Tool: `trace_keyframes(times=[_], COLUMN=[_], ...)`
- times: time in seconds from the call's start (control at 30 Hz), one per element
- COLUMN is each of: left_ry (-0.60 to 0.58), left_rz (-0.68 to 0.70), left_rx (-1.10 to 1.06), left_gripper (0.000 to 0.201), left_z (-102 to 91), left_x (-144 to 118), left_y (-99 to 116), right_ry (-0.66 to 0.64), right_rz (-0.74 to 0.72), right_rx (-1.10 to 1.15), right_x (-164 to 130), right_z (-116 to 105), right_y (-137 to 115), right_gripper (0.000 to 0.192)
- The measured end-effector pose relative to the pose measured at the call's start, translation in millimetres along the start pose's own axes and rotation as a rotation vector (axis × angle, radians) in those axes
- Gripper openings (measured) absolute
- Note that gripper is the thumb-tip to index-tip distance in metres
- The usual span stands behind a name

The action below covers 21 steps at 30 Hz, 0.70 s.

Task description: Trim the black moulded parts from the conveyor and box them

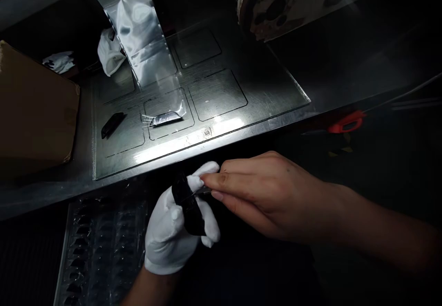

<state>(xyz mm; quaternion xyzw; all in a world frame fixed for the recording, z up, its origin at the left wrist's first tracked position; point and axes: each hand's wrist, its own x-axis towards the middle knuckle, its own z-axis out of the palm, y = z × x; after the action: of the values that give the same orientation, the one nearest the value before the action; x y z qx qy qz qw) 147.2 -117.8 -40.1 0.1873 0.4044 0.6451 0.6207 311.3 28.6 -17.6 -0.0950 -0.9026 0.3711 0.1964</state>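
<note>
Both my hands meet on a small black part, low in front of the bench.

My gloved left hand (176, 232) is wrapped around the black part (189, 207), fingers closed on it; my bare right hand (262, 195) pinches together on a thin tool (203, 191) touching its top. Below lies a clear tray (100, 250). Beyond, the metal plate (221, 126) carries another black piece (112, 124) and foil strip (145, 43); a cardboard box (34, 108) sits left, a red-handled tool (347, 122) right.

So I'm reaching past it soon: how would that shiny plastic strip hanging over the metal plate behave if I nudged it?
The plastic strip is probably floppy and light: it curves and wrinkles as it hangs. Its glossy film looks slippery. Its loose end lies on the metal plate, so a nudge would likely slide it.
</note>
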Motion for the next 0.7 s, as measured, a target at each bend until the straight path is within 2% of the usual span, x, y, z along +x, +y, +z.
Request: trace_keyframes(times=[0.17, 0.33, 0.5, 0.6, 0.7], left_ry=[-0.018, -0.083, 0.009, 0.026, -0.002], left_rz=[0.024, 0.117, 0.044, 0.071, 0.103], left_rx=[0.005, -0.043, -0.112, -0.139, -0.121], left_gripper=[0.033, 0.038, 0.034, 0.035, 0.037], left_z=[0.0, -3.1, -6.2, -7.3, -7.6], left_x=[-2.4, -3.0, -4.1, -3.9, -3.6], left_y=[-3.6, -7.1, -5.4, -4.2, -2.6], right_ry=[-0.024, -0.057, -0.095, -0.064, 0.018], right_rz=[-0.065, -0.062, -0.049, -0.021, 0.035], right_rx=[-0.011, 0.015, 0.023, 0.119, 0.19], right_x=[-1.2, -2.6, -3.3, -3.8, -3.5], right_z=[-2.5, -4.1, 2.1, 3.0, -6.5], right_y=[1.5, -2.1, -10.2, -11.9, -9.8], right_gripper=[0.031, 0.03, 0.033, 0.032, 0.032])
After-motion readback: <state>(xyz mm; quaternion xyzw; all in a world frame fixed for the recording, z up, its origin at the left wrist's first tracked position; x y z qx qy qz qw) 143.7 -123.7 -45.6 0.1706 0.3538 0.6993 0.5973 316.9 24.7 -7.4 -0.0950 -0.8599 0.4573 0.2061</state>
